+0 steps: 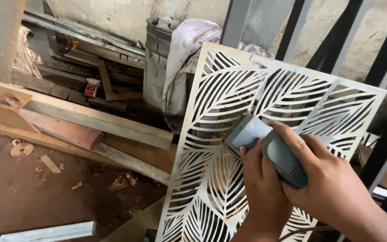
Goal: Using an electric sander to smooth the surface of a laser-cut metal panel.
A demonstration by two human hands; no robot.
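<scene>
A pale metal panel (229,89) cut through with a leaf pattern leans upright in front of me. Both my hands grip a grey power tool (265,143) whose head presses against the panel's middle. My left hand (263,188) wraps the tool from below, fingers curled under its body. My right hand (325,175) covers the dark rear grip from above and the right.
A grey metal bin (155,58) draped with a dirty white cloth (182,54) stands behind the panel. Wooden planks and steel bars (90,116) lie on the left. Black metal railings (381,112) rise at the right. Scraps litter the reddish floor (32,188).
</scene>
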